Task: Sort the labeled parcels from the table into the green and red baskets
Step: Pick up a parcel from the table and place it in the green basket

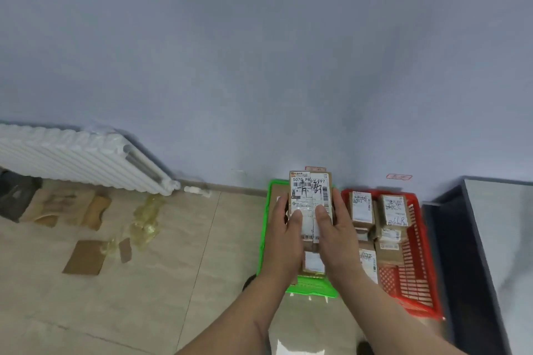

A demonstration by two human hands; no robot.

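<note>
Labeled parcel (310, 202) held between both hands, above the green basket (266, 228), label face up with handwritten marks across it. Parcel sits at 12 o'clock from the wrists, sticking out past the fingertips toward the wall. Left hand (284, 232) clamps the parcel's left edge, thumb laid on the label, fingers wrapped under and hidden. Right hand (336, 229) does the same on the right edge, thumb on top. Both hands gripping, neither slack.

Green basket on the floor tiles against the wall; more parcels partly seen in it below the hands. Red basket (419, 242) touching or just beside it at 3 o'clock, several labeled parcels (393, 209) packed in its far half. Dark table edge (473, 239) further at 3 o'clock. White radiator (78, 155) at 9 to 10 o'clock, cardboard scraps (85, 258) and crumpled tape on the floor beneath it.
</note>
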